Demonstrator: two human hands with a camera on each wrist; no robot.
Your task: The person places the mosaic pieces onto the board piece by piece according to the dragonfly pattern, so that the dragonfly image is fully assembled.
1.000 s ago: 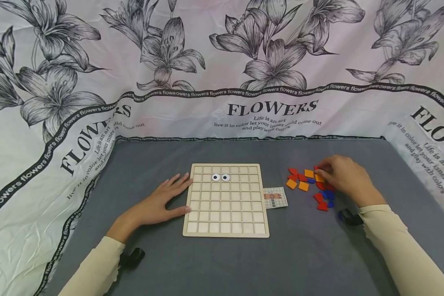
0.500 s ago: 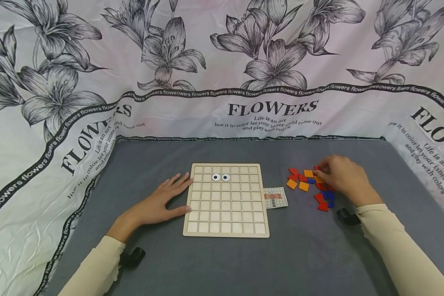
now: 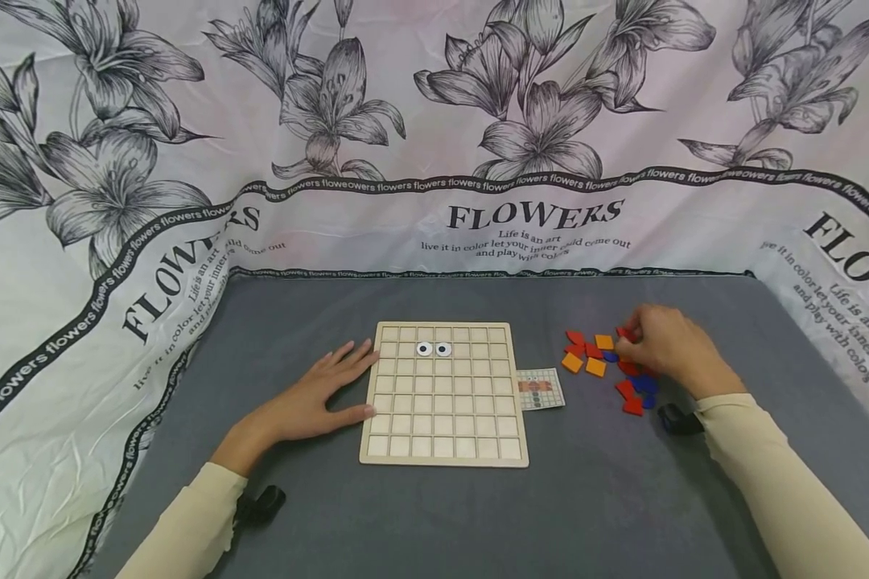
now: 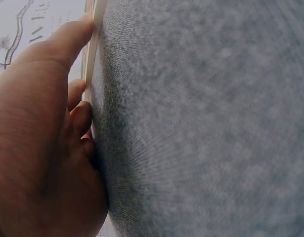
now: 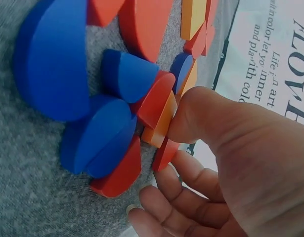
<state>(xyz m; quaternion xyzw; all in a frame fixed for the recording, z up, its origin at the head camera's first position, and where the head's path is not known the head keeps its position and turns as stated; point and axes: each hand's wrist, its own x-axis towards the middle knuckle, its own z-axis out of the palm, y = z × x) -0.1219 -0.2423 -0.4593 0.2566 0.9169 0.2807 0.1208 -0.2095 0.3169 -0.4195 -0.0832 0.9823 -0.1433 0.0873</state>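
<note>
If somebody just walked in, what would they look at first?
Probably the two cartoon eyes, near the top of the pale grid board. Next, the bright red, blue and orange pieces on the grey table, right of the board, where the right hand is. Big black-and-white flowers cover the cloth behind.

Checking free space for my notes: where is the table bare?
Widest is the gray tabletop on the near side of the grid board, between both sleeves; a narrower strip lies between board and floral cloth. Crowded: loose pieces right of the card, around the right hand.
</note>
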